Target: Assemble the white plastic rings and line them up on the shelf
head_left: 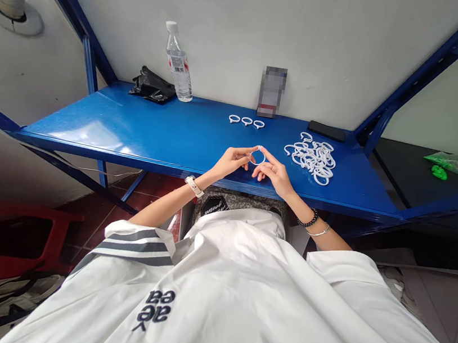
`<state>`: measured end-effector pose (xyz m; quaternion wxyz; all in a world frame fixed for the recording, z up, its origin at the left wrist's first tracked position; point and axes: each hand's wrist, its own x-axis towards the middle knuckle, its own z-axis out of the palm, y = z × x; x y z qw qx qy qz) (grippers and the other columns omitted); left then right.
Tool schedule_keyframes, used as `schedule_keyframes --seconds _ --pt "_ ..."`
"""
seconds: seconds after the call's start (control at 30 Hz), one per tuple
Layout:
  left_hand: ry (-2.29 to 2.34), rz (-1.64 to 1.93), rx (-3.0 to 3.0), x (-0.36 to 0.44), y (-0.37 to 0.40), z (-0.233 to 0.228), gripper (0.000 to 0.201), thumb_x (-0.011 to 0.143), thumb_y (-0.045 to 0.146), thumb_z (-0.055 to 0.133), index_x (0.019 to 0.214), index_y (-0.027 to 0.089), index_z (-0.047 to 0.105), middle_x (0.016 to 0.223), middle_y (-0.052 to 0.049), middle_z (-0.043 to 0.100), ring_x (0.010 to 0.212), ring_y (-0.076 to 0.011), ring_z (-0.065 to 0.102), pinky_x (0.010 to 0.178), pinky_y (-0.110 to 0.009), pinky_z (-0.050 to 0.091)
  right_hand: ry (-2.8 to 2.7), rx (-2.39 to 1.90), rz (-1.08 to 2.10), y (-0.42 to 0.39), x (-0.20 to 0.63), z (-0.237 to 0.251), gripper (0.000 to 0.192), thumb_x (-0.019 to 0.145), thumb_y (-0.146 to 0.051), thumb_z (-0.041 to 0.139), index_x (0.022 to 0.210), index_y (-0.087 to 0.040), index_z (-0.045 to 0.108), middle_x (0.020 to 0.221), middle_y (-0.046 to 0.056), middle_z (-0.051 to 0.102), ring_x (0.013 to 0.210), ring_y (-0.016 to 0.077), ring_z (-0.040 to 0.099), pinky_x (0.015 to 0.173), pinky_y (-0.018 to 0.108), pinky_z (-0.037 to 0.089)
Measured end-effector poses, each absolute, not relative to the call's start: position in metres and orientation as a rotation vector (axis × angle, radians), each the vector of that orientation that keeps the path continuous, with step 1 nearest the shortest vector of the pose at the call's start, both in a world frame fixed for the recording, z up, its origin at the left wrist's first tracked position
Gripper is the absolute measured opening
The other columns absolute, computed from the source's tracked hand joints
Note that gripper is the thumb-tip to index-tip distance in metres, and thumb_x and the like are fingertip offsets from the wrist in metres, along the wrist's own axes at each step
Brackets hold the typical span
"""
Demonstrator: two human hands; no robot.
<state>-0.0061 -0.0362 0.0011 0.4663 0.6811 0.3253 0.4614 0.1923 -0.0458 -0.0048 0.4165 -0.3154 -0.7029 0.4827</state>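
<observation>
While both hands meet over the near edge of the blue shelf [154, 127], they share one white ring [258, 156]. The left hand [233, 160] pinches the ring's left side between thumb and forefinger, its other fingers curled loosely under. The right hand [274, 172] pinches the right side the same way, forefinger stretched up to the ring's top, where a small knob shows. The ring is held just above the shelf, near its front edge and about midway along it.

A heap of rings [311, 157] lies just to the right of the hands, tangled together. Farther back, three rings [247, 121] sit in a neat row, side by side, apart from the heap. A water bottle [178, 65] stands upright near the wall at the back left, with a crumpled black bag [152, 87] touching or just beside its base. A dark phone [327, 131] lies flat at the back right, behind the heap. A watch [194, 186] is on the left wrist, and bracelets [313, 223] are on the right.
</observation>
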Motion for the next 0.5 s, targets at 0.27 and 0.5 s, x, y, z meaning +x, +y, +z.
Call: schedule_keyframes --seconds 0.27,0.5 --pt "0.794 1.118 1.686 -0.0063 -0.0351 0.0002 0.048 0.090 0.026 0.057 0.136 0.015 0.060 0.091 -0.004 0.070 0.064 -0.0084 0.058 0.067 -0.024 0.051 -1.762 -0.791 1.212 -0.0467 0.1921 -0.0033 0.074 0.088 -0.038 0.057 0.155 -0.016 0.033 0.077 0.002 0.073 0.058 0.0141 0.058 0.059 0.029 0.045" --pt "0.818 1.114 1.703 -0.0069 -0.0325 -0.0029 0.047 0.090 0.026 0.056 0.136 0.019 0.060 0.097 -0.004 0.065 0.067 -0.0076 0.058 0.069 -0.023 0.050 -1.808 -0.786 1.160 -0.0492 0.1917 -0.0018 0.073 0.091 -0.036 0.055 0.157 -0.018 0.030 0.076 0.001 0.072 0.058 0.0134 0.057 0.063 0.030 0.050"
